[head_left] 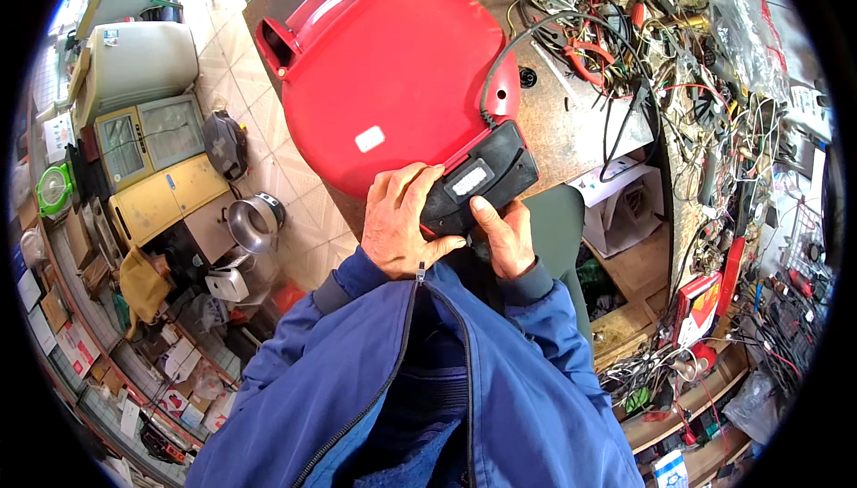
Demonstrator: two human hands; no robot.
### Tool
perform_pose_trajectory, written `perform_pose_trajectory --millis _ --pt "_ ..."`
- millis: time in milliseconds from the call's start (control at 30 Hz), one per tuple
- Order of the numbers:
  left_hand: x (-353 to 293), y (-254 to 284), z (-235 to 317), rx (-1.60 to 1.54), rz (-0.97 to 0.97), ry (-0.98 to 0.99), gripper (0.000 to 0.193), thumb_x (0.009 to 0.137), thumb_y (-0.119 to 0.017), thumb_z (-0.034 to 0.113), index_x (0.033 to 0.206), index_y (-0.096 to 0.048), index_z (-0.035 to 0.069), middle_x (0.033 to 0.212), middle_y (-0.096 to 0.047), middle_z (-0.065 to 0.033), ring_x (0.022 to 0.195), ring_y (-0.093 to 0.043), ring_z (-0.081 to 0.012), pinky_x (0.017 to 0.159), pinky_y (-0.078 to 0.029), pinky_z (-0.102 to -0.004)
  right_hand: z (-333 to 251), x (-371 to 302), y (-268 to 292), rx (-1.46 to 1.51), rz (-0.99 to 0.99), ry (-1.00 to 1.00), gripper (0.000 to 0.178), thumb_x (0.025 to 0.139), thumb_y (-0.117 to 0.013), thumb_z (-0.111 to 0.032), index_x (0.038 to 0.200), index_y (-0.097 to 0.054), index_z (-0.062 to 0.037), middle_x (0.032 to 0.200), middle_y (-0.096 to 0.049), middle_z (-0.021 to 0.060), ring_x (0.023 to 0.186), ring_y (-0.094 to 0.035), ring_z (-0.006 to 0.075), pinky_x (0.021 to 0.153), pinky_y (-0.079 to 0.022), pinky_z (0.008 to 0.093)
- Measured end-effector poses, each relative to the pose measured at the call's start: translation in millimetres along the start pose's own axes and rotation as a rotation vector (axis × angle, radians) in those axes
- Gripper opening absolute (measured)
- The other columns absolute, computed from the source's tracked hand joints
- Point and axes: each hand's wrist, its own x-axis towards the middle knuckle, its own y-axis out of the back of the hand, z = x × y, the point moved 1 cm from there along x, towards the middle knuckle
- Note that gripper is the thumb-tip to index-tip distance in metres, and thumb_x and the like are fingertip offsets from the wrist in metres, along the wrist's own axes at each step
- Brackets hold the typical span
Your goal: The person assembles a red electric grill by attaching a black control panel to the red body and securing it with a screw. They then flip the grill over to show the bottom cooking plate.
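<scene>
A large round red plastic housing point(393, 77) lies flat on the worktable, with two raised brackets at its far left. Against its near right edge sits a black plastic box point(504, 162) with a pale label, and a black cord point(487, 95) runs out of its far side. My left hand point(397, 220) grips the box's left end, fingers bent over the top and thumb along the near edge. With its thumb on the near face, my right hand point(504, 238) holds the box too; its other fingers are partly hidden. Whether the box is fastened to the housing, I cannot tell.
Tangled wires and tools, including red-handled pliers point(589, 61), crowd the table's right side. A white open box point(620, 207) stands below the table edge. On the tiled floor at left are a metal pot point(256, 223), a yellow cabinet point(170, 198) and a dark helmet-like object point(225, 144).
</scene>
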Motion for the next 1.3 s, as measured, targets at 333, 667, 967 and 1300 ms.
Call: perform_pose_trajectory --millis 333,667,967,1300 --pt "0.8 0.0 9.6 0.032 0.001 0.029 0.105 0.059 -0.097 0.031 0.149 -0.052 0.004 0.141 -0.055 -0.0201 0.124 -0.054 -0.0422 0.109 -0.044 -0.0538 -16.5 -0.7 12.6 0.024 0.008 -0.075 0.065 0.098 -0.081 -0.030 0.147 -0.055 0.0040 0.131 -0.070 0.0156 0.118 -0.067 0.0241 0.101 -0.055 0.0405" --pt "2.9 -1.3 10.6 0.067 -0.015 0.022 0.106 0.059 -0.097 0.031 0.150 -0.049 0.007 0.143 -0.054 -0.0185 0.127 -0.053 -0.0411 0.111 -0.042 -0.0542 -22.3 13.7 52.0 -0.025 -0.064 -0.092 0.062 0.100 -0.077 -0.031 0.149 -0.055 0.0003 0.133 -0.070 0.0109 0.118 -0.070 0.0256 0.095 -0.061 0.0443" --pt "10.5 -4.6 24.5 0.203 -0.026 0.050 0.108 0.058 -0.097 0.036 0.149 -0.049 0.004 0.142 -0.054 -0.0204 0.127 -0.051 -0.0417 0.111 -0.041 -0.0548 8.9 -0.1 127.9 0.095 0.377 -0.034 0.024 0.106 -0.067 -0.021 0.111 -0.066 0.0015 0.091 -0.072 0.0075 0.079 -0.072 0.0197 0.073 -0.060 0.0341" --pt "20.1 -5.8 32.1 0.326 -0.065 0.024 0.110 0.055 -0.097 0.039 0.146 -0.048 0.001 0.137 -0.053 -0.0241 0.128 -0.051 -0.0432 0.111 -0.043 -0.0559 -10.8 21.6 160.6 -0.430 0.496 0.215 0.030 0.097 -0.079 -0.021 0.079 -0.069 0.0008 0.066 -0.065 0.0030 0.058 -0.056 0.0093 0.052 -0.044 0.0307"
